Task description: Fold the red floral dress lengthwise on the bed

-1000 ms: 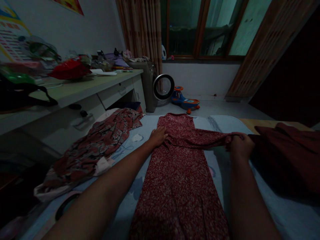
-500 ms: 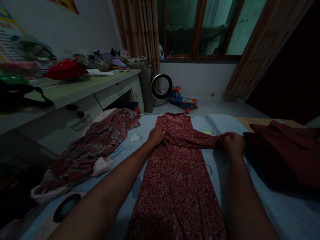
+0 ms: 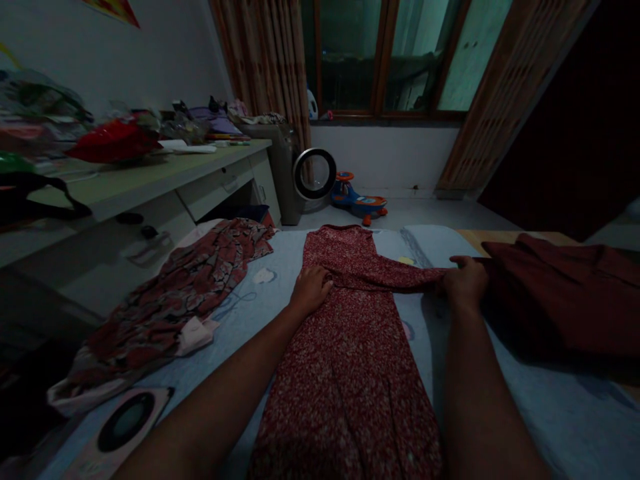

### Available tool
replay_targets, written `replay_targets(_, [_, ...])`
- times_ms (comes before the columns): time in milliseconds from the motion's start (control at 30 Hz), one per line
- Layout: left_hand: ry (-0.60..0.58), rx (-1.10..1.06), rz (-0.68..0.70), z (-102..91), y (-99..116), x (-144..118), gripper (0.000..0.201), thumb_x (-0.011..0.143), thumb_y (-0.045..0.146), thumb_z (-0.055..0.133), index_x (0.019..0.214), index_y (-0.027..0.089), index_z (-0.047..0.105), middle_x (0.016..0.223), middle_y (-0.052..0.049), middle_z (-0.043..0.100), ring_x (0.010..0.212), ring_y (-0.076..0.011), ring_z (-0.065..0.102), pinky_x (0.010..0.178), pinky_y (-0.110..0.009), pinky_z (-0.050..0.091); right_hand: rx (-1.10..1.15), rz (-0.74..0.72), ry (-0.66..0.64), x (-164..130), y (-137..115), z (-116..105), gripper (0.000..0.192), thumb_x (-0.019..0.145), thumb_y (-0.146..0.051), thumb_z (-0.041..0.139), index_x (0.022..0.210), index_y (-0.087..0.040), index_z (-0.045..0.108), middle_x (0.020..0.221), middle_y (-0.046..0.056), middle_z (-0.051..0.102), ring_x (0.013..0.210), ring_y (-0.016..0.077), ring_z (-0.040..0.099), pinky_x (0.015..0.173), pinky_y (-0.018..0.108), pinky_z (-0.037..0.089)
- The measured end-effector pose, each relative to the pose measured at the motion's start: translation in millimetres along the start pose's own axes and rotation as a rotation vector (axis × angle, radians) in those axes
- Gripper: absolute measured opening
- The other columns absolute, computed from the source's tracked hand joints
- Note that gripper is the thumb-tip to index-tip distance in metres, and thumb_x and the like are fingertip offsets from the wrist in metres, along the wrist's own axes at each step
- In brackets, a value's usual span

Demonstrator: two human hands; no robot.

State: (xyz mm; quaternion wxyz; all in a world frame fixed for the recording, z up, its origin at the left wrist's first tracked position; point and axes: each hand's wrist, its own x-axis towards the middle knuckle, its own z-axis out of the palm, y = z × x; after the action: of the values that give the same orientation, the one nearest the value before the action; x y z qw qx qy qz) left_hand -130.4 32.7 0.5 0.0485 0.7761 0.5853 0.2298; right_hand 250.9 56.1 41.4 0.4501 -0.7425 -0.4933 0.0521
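A long dark red, white-flecked dress point(image 3: 350, 353) lies lengthwise on the bed, neckline at the far end. One sleeve stretches out to the right; a fold of cloth crosses the chest. At the dress's left edge, my left hand point(image 3: 311, 291) has its fingers curled on the fabric by that fold. My right hand point(image 3: 466, 283) grips the cuff end of the outstretched sleeve, index finger partly raised. The cuff itself is hidden in that hand.
Folded dark red clothes point(image 3: 565, 293) lie to the right. Patterned clothing point(image 3: 195, 287) is heaped on the left, near a cluttered desk point(image 3: 165, 177). Beyond the pale blue bed point(image 3: 260, 313) are a washer with its round door point(image 3: 315, 173) open and a ride-on toy point(image 3: 359, 200).
My left hand has moved slightly down and flattened on the dress. My right index finger has lifted while the sleeve appears straighter. The whole view has shifted a little.
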Motion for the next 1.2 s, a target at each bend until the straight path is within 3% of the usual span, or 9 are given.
replay_targets(100, [0.012,-0.002,0.034,1.6,-1,0,0.026,0.092,0.028,0.054,0.117,0.023,0.063,0.126,-0.006,0.061,0.118,-0.0254,0.053,0.105,-0.041,0.039,-0.171,0.026,0.137,-4,-8,-5,0.039,0.066,-0.014,0.049,0.096,-0.017,0.073,0.099,0.016,0.066,0.095,0.0288,0.06,0.085,0.039,0.045])
replay_targets(267, [0.053,-0.036,0.076,5.2,-2,-1,0.029,0.088,0.016,0.052,0.115,0.022,0.061,0.118,-0.008,0.061,0.113,-0.0252,0.055,0.102,-0.041,0.042,-0.266,0.019,-0.051,-16,-17,6,0.033,0.076,-0.018,0.048,0.093,-0.015,0.076,0.092,0.014,0.073,0.09,0.0273,0.065,0.082,0.036,0.047])
replay_targets(467, [0.122,-0.066,0.016,6.2,-2,-1,0.02,0.083,0.01,0.053,0.1,0.021,0.054,0.103,-0.007,0.059,0.1,-0.024,0.058,0.091,-0.038,0.048,-0.538,0.095,-0.236,-25,-25,12,0.032,0.084,-0.026,0.054,0.107,-0.015,0.073,0.111,0.018,0.072,0.102,0.0299,0.066,0.079,0.035,0.048])
replay_targets(600, [0.128,-0.037,0.024,5.4,-2,-1,0.013,0.083,0.012,0.054,0.092,0.021,0.052,0.1,-0.007,0.057,0.098,-0.0244,0.057,0.089,-0.038,0.048,-0.669,0.095,-0.371,-26,-27,9,0.028,0.079,-0.031,0.063,0.096,-0.011,0.075,0.103,0.024,0.071,0.1,0.0345,0.066,0.075,0.037,0.048])
replay_targets(700, [0.135,-0.038,0.034,5.2,-3,-1,0.012,0.083,0.012,0.055,0.091,0.021,0.052,0.1,-0.007,0.057,0.098,-0.0244,0.057,0.089,-0.038,0.048,-0.695,0.034,-0.449,-21,-27,4,0.019,0.077,-0.024,0.064,0.086,-0.011,0.074,0.096,0.022,0.072,0.092,0.031,0.068,0.07,0.033,0.047])
replay_targets(833, [0.128,-0.048,0.062,5.7,-4,-1,0.012,0.084,0.01,0.054,0.09,0.021,0.053,0.1,-0.007,0.058,0.098,-0.0241,0.057,0.09,-0.037,0.048,-0.468,0.003,-0.36,-8,-26,-5,0.017,0.079,-0.02,0.055,0.084,-0.015,0.07,0.083,0.012,0.071,0.073,0.0198,0.065,0.059,0.026,0.041])
replay_targets(967, [0.128,-0.05,0.063,6.6,-5,0,0.014,0.084,0.008,0.052,0.09,0.02,0.054,0.1,-0.008,0.059,0.098,-0.0246,0.057,0.09,-0.038,0.047,-0.221,0.009,-0.302,8,-31,-10,0.022,0.083,-0.023,0.048,0.095,-0.016,0.065,0.073,0.004,0.067,0.064,0.0166,0.06,0.056,0.024,0.04])
replay_targets(1200, [0.136,-0.1,0.065,5.9,-6,0,0.013,0.087,0.01,0.053,0.093,0.02,0.057,0.101,-0.007,0.062,0.098,-0.0243,0.058,0.091,-0.038,0.048,-0.56,-0.235,-0.361,47,-57,-17,0.015,0.084,-0.021,0.055,0.093,-0.017,0.067,0.092,0.01,0.068,0.082,0.0213,0.06,0.069,0.028,0.039])
